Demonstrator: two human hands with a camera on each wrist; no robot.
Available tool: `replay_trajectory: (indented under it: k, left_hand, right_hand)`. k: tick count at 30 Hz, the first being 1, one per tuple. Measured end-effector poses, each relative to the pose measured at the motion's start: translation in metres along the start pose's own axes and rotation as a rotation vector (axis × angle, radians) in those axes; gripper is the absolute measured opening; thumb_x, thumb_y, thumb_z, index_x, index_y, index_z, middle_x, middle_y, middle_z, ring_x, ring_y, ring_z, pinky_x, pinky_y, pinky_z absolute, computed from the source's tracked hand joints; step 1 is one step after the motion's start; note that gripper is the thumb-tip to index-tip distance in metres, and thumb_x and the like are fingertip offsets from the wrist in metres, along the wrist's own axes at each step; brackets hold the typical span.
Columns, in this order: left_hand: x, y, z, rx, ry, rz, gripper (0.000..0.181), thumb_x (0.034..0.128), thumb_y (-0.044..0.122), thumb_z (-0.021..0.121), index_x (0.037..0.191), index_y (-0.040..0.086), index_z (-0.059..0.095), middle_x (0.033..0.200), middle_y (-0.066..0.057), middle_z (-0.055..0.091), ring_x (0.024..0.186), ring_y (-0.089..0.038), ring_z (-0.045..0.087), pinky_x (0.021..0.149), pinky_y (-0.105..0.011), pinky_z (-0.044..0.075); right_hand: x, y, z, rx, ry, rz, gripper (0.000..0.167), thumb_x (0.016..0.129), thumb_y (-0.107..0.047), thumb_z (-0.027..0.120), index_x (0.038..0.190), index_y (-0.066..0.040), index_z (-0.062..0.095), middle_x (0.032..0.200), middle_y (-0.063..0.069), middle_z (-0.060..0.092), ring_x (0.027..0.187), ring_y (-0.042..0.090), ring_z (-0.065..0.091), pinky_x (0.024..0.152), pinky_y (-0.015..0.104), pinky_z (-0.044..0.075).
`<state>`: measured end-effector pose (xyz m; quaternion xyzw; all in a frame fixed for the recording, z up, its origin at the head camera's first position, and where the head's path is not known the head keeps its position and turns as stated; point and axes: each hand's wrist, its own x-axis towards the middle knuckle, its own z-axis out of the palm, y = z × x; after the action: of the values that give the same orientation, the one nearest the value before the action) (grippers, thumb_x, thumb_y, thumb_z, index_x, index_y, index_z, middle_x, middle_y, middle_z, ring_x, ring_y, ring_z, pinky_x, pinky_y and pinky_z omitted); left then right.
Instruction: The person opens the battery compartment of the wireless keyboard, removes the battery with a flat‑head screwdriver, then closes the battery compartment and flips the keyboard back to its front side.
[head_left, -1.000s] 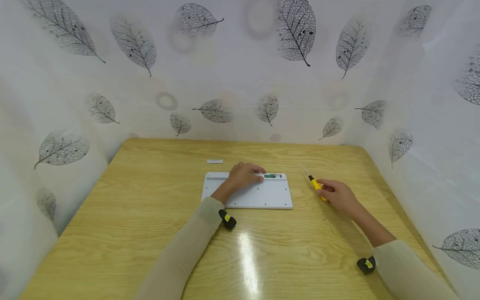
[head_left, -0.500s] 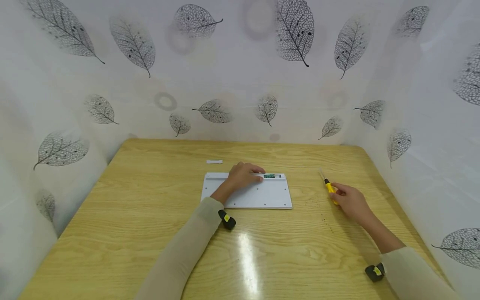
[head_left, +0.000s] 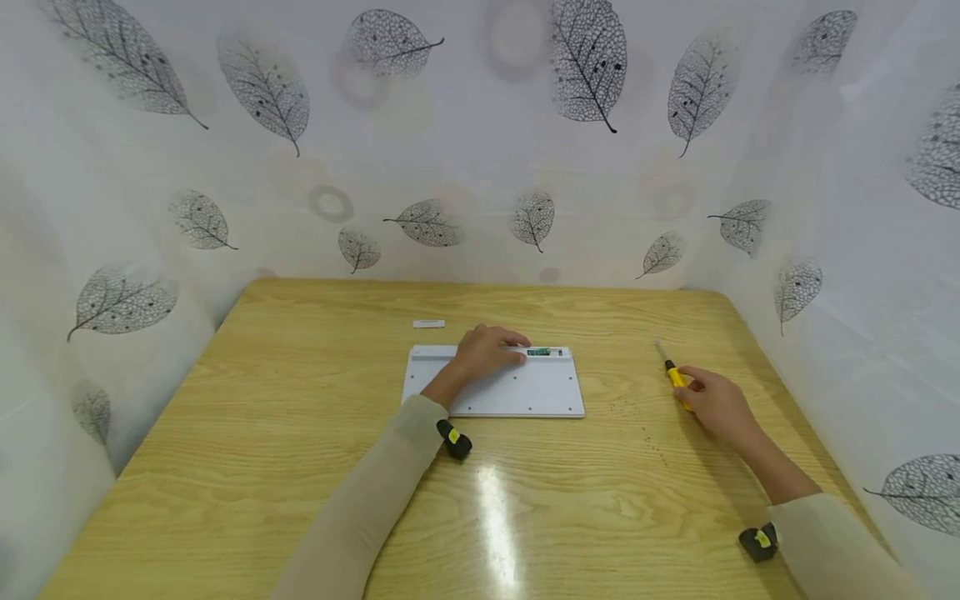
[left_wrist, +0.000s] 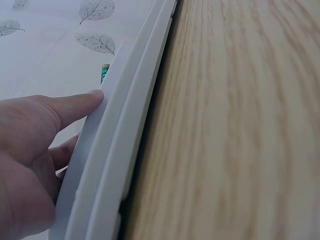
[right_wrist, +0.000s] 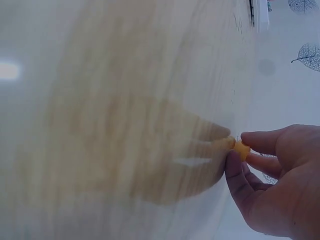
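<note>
right hand (head_left: 717,406), fingers pinching yellow screwdriver (head_left: 677,378), has shifted farther right, clear of white panel (head_left: 551,393) at center frame; tool work appears suspended. left hand (head_left: 483,353) grips panel's upper edge.

Left grip (left_wrist: 30,152), a bare hand entering from the left, its thumb tip touching a white panel (left_wrist: 116,130) seen along its stepped edge. A small green part (left_wrist: 104,73) shows beyond the thumb. Right: wood-grained bench (left_wrist: 225,125). Upper left: pale backdrop (left_wrist: 45,55) with leaf prints (left_wrist: 97,9).
</note>
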<state>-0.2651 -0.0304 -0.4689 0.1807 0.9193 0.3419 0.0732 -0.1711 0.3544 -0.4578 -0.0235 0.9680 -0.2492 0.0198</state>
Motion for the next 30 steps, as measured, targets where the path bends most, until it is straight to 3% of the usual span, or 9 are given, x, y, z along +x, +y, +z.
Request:
replay_trajectory:
  k: [15,30]
  left_hand:
    - [-0.0001,-0.002,0.0003,-0.022,0.008,0.001,0.027,0.0913,0.038,0.074,0.118,0.034,0.075,0.114,0.008,0.073,0.104,-0.014,0.062,0.096,-0.04,0.041]
    - [-0.0021,0.0013,-0.0011,-0.02,0.008,0.001,0.028,0.092,0.037,0.073,0.12,0.032,0.074,0.116,0.008,0.073,0.106,-0.015,0.062,0.099,-0.041,0.04]
  right_hand:
    - [0.0004,0.0016,0.0011,0.001,-0.021,0.028,0.051,0.1,-0.023,0.062,0.136,0.012,0.052,0.096,0.018,0.065,0.07,0.019,0.053,0.06,0.031,0.042]
    - [0.0003,-0.0045,-0.0053,0.0,-0.039,0.053,0.055,0.102,-0.028,0.058,0.137,0.013,0.05,0.103,0.024,0.064,0.074,0.022,0.057,0.06,0.031,0.044]
